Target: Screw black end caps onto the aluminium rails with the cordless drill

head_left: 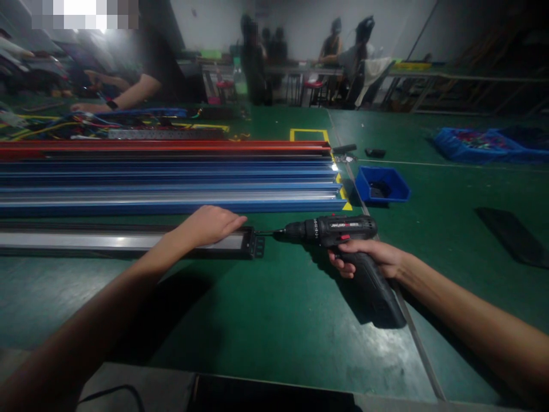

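My right hand grips a black cordless drill by its handle. The drill points left, and its long bit reaches the end cap of a long metal profile with black edges and a pale silver face. Whether the bit sits in a screw there is too small to tell. My left hand is closed over this profile near its right end, the thumb side towards the drill. Its fingertips are hidden behind the far edge. A small slotted black tab sticks out from the end cap.
Several blue profiles and a red one lie parallel behind. Right of them stands a blue bin with dark small parts. Blue bags and a dark flat piece lie farther right. A co-worker's arm works among wires.
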The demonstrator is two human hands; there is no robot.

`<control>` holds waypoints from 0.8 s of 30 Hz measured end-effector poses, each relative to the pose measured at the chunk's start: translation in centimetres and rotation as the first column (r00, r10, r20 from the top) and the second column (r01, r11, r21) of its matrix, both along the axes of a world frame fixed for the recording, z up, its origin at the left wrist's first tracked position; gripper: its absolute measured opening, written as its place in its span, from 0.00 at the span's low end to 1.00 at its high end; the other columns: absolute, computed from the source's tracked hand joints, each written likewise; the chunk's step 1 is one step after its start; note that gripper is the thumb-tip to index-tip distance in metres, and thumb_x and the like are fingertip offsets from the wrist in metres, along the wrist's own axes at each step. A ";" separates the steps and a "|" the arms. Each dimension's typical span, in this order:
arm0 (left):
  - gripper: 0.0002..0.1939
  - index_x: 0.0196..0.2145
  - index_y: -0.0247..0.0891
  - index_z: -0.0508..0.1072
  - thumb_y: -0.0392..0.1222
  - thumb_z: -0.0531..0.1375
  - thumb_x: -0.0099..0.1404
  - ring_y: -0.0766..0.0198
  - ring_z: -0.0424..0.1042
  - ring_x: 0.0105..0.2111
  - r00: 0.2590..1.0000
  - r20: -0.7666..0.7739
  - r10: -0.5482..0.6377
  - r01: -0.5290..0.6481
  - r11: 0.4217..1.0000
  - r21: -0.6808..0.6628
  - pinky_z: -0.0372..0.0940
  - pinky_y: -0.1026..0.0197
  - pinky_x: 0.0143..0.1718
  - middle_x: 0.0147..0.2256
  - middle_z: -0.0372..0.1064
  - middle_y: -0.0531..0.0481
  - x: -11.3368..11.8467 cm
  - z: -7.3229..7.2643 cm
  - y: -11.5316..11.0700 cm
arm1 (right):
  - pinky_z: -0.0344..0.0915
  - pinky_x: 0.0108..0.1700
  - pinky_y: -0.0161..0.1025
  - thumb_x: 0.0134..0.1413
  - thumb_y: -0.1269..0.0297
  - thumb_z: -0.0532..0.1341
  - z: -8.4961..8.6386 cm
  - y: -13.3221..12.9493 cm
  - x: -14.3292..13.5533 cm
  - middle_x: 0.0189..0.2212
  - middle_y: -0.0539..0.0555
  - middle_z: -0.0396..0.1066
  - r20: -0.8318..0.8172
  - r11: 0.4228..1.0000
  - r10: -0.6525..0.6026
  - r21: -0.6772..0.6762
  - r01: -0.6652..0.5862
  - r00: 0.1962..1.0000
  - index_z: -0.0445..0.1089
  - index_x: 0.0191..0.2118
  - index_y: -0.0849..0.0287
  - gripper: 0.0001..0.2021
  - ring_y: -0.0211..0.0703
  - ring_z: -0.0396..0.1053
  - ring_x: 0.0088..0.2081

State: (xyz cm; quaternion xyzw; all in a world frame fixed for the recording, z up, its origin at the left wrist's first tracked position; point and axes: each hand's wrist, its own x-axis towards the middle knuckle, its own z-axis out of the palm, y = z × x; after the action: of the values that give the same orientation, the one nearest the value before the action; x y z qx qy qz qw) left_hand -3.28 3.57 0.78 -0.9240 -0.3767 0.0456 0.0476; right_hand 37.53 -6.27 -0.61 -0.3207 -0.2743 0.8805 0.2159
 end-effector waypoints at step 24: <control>0.32 0.36 0.39 0.80 0.55 0.40 0.78 0.58 0.77 0.32 0.993 0.108 -0.048 0.048 0.999 0.008 0.60 0.58 0.32 0.34 0.81 0.44 -0.1 0.2 0.0 | 0.72 0.38 0.33 0.60 0.63 0.68 0.1 -0.2 -0.1 0.34 0.57 0.75 -0.024 1.000 -0.017 0.003 0.017 1.000 0.75 0.45 0.72 0.14 0.35 0.73 0.32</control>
State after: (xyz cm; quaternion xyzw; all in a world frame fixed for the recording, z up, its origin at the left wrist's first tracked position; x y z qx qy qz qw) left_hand -3.39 3.61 0.93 -0.9337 -0.3565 -0.0069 0.0307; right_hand 37.45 -6.46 -0.52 -0.3123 -0.2701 0.8820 0.2273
